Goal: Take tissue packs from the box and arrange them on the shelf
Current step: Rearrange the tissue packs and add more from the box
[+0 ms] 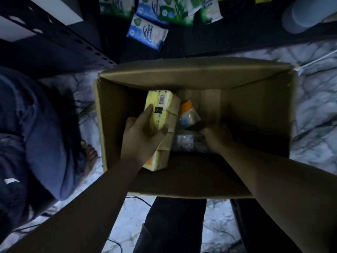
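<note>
Down inside the cardboard box (113, 114) we've got both hands working. Our left hand (142, 137) grips a yellow tissue multipack (161, 128), thumb on its top face, fingers curled round the right edge; pack sits tilted at the box's left side. Our right hand (217, 136) is deeper in shadow by a white pack (186, 141) at the bottom — can't tell if it's gripping. An orange-and-white pack (188, 114) leans between them. Up front, blue and green wipes packs (147, 31) lie on the dark shelf (228, 33). Another person's knee (43, 143) is at left, marble floor (313, 99) under everything.
</note>
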A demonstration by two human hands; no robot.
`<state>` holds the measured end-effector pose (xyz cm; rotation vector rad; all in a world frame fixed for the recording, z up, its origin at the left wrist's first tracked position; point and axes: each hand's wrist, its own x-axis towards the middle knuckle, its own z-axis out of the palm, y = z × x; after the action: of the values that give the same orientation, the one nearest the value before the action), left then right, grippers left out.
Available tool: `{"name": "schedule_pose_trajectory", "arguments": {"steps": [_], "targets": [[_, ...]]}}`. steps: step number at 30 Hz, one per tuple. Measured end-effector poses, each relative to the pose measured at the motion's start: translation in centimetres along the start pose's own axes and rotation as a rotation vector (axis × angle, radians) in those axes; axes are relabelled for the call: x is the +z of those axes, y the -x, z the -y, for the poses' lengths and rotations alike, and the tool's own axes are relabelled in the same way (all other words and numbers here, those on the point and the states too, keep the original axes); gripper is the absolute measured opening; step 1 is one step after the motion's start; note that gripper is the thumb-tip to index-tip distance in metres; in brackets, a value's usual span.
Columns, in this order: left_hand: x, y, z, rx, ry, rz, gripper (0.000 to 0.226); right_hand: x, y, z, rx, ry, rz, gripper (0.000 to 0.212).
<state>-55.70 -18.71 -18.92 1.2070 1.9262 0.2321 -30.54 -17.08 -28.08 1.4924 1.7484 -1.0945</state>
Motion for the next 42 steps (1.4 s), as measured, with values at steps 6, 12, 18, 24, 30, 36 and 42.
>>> {"name": "schedule_pose_trajectory", "arguments": {"steps": [6, 12, 18, 24, 30, 36, 42], "targets": [[-3.4, 3.5, -2.4, 0.032, 0.038, -0.054, 0.083, -3.0, 4.6, 0.9, -0.034, -0.058, -0.175, 0.030], [-9.7, 9.2, -7.6, 0.067, 0.099, -0.095, 0.081, -10.2, 14.3, 2.6, -0.094, -0.140, -0.387, 0.034], [-17.2, 15.1, -14.5, 0.146, 0.195, -0.152, 0.080, -18.2, 26.0, 4.1, -0.145, -0.290, -0.537, 0.034], [-25.6, 21.1, -23.1, 0.245, 0.283, -0.274, 0.080, -26.4, 38.3, 5.7, -0.233, -0.345, -0.721, 0.029], [-33.6, 25.2, -31.4, 0.409, 0.340, -0.369, 0.081, -34.2, 48.2, 6.4, -0.347, -0.325, -0.927, 0.032], [-40.3, 29.6, -38.4, 0.574, 0.351, -0.432, 0.080, -41.5, 56.0, 6.8, -0.466, -0.332, -1.085, 0.035], [-46.4, 34.2, -44.8, 0.745, 0.419, -0.484, 0.076, -47.6, 63.6, 7.2, -0.546, -0.284, -1.354, 0.030]]}}
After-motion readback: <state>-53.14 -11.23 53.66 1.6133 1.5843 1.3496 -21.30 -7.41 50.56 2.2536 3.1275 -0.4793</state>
